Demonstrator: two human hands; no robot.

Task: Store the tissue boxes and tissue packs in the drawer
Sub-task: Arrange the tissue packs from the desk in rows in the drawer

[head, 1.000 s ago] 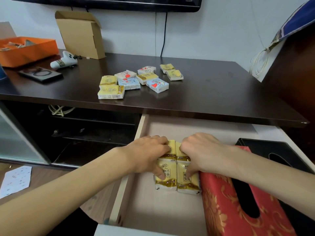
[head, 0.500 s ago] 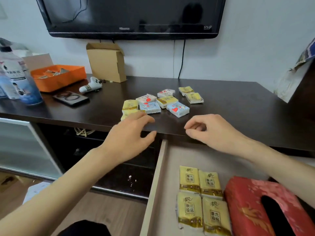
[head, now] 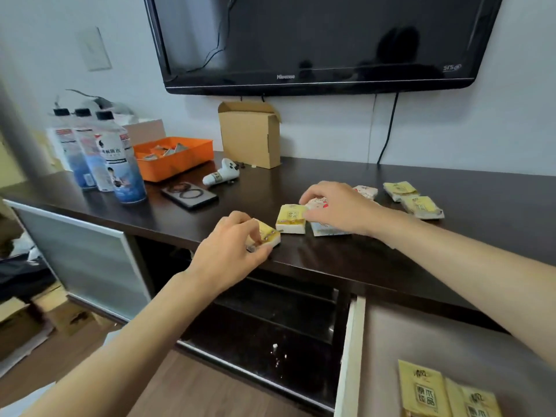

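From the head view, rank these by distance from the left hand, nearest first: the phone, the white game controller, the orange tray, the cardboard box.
Measured from the left hand:
1. Phone, lying flat just beyond it and to its left.
2. White game controller, behind the phone.
3. Orange tray, further back on the left.
4. Cardboard box, against the wall.

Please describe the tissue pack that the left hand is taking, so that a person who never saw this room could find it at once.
Below the wall television runs a dark countertop with small tissue packs scattered on it. The wanted yellow pack lies closest to the front edge, at the left end of the group, pinched by the left hand. Unlike the upright yellow neighbour beside it, it is tilted and partly covered by fingers.
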